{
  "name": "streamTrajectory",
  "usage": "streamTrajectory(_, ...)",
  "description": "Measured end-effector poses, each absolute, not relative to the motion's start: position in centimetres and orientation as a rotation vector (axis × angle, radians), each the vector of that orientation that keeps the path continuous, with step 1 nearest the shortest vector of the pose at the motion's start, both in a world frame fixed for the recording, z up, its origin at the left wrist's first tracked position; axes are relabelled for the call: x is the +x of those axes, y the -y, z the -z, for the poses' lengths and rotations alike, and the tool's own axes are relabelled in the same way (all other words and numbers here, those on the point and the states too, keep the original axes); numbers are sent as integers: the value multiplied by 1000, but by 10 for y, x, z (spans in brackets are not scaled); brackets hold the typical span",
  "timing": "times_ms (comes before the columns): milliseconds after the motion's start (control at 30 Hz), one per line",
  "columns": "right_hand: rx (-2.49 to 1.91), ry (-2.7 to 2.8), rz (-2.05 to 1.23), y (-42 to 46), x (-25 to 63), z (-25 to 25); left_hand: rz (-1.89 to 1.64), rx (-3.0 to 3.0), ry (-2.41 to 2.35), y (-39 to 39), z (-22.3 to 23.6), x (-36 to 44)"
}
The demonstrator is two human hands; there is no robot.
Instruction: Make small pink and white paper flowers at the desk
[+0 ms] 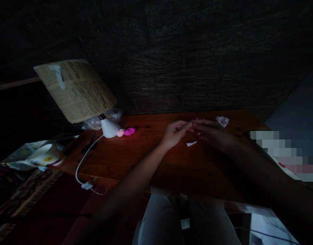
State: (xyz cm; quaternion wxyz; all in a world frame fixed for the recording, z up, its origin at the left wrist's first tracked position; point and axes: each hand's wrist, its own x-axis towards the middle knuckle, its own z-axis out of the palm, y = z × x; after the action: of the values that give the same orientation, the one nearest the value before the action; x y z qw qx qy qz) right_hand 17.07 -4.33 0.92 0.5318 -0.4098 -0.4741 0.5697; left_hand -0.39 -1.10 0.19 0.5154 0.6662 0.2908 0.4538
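Observation:
Over the wooden table, my left hand (175, 132) and my right hand (212, 133) meet at the fingertips. Both are closed in a pinch, on something too small and dark to make out. A bit of pink shows just behind the right fingers; whether it is held or lies on the table I cannot tell. Just below the hands lies a small white scrap (191, 143), apart from them. Beyond my right hand sits a crumpled pale piece (222, 121), perhaps paper. Farther left, a light pink lump (120, 132) touches a bright magenta lump (129, 131).
A white lamp (109, 128) with a newspaper-print shade (77, 92) stands on the table (143, 149) at left. Its cord (78, 166) hangs over the front edge. Behind it is a clear plastic bag (93, 123). A white tub (45, 154) is farther left. A dark wall rises behind.

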Motion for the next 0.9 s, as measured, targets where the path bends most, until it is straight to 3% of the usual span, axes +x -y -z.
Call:
streamTrajectory(633,-988,1176,-1388,48,164,-14,-1120,1693,-715,9,-3,-8)
streamTrajectory(900,-1003,1184,-1384,48,165,-14,-935,1418,-703,13,-7,-6)
